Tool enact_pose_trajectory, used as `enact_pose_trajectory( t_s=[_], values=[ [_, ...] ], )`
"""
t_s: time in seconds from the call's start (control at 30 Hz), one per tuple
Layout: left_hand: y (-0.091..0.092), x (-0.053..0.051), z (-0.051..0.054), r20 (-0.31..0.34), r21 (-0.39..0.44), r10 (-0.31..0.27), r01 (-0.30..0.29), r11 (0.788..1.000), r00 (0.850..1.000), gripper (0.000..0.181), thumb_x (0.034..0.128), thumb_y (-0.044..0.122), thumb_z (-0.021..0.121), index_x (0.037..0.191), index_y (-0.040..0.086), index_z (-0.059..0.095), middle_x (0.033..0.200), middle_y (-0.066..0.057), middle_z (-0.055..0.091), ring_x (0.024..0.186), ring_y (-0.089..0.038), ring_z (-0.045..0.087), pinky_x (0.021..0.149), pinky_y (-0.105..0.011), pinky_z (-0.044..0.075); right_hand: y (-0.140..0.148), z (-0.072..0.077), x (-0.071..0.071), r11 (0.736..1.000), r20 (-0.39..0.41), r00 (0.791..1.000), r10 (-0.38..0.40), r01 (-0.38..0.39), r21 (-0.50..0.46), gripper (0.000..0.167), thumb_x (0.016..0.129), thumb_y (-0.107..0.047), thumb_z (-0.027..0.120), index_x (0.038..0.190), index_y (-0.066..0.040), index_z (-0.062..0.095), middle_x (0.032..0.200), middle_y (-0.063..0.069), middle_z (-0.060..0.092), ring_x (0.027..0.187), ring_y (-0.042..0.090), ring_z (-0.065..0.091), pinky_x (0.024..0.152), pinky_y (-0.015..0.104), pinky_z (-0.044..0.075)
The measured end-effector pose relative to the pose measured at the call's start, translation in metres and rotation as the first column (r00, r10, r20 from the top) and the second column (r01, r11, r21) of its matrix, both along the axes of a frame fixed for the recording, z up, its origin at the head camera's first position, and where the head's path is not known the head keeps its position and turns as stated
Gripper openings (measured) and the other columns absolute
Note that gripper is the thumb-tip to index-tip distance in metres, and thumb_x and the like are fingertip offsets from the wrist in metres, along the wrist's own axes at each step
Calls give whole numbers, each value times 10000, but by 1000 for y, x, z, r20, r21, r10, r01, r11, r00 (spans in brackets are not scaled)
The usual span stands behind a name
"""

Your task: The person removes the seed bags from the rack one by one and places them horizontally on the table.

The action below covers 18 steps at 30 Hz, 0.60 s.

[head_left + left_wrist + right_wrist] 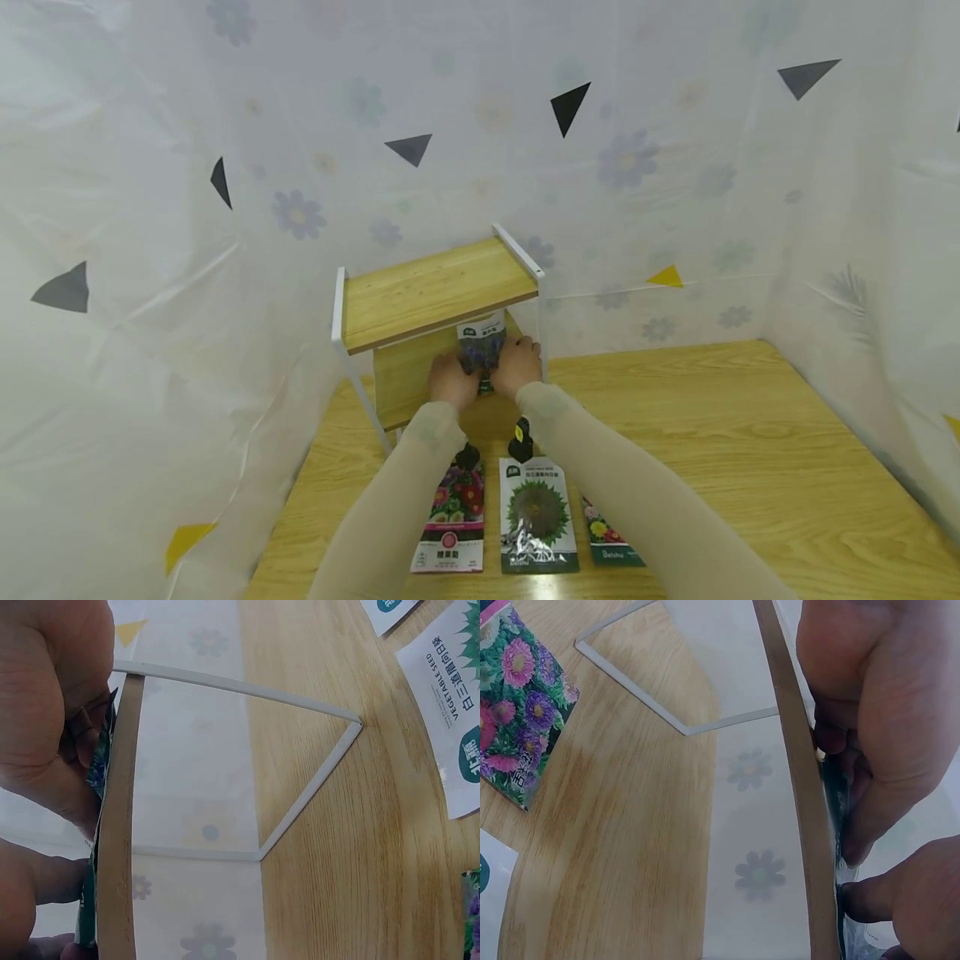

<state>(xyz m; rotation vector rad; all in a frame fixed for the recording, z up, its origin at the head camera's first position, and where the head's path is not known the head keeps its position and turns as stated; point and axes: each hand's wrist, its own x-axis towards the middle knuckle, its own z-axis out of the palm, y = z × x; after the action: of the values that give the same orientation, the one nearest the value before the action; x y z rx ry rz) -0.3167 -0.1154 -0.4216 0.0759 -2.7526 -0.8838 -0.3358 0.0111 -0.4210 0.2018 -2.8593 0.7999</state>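
A seed packet [482, 340] with a white top and dark purple flower picture leans upright on the lower board [401, 387] of a small two-tier wooden shelf [435, 292]. My left hand [453, 381] grips its lower left side, and my right hand [517, 367] grips its lower right side. Both wrist views look up along the board's brown edge [118, 825], where fingers and thumbs pinch the packet's dark green bottom [841, 900]. Part of the packet is hidden behind the fingers.
Three more seed packets lie on the wooden table [720, 433] in front: a pink-flower one [450, 533], a sunflower one [536, 517] and one partly under my right forearm [609, 537]. White metal frames [311, 791] support the shelf. Patterned plastic sheeting [450, 183] surrounds the table.
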Motion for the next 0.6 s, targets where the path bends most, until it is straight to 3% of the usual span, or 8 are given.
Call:
enact_pose_trajectory(
  t_s=[0.17,0.33,0.6],
  values=[
    [-3,-2,0,-22,42,-19,20,999,1000,322,878,219,687,1083,-27,655,1108,-206,609,1083,-353,546,942,-452,443,2,4,2,1000,-5,1000,18,-18,-18,591,868,-196,686,1331,90,458,1234,318,470,1160,464,434,967,522,403],
    [-5,1,3,-26,71,-25,26,997,999,331,871,205,696,1094,-33,638,1058,-183,635,1012,-343,593,862,-446,490,4,4,1,998,-21,998,53,-53,25,582,873,-170,668,1350,90,459,1295,273,512,1206,430,457,1061,514,284],
    [-7,6,5,-2,114,0,0,993,1000,390,868,210,699,1141,-46,593,1096,-190,625,1019,-345,596,863,-440,500,7,2,-1,997,-29,997,68,-68,24,580,864,-126,679,1352,97,459,1349,233,502,1224,394,468,1076,507,284]
  ],
)
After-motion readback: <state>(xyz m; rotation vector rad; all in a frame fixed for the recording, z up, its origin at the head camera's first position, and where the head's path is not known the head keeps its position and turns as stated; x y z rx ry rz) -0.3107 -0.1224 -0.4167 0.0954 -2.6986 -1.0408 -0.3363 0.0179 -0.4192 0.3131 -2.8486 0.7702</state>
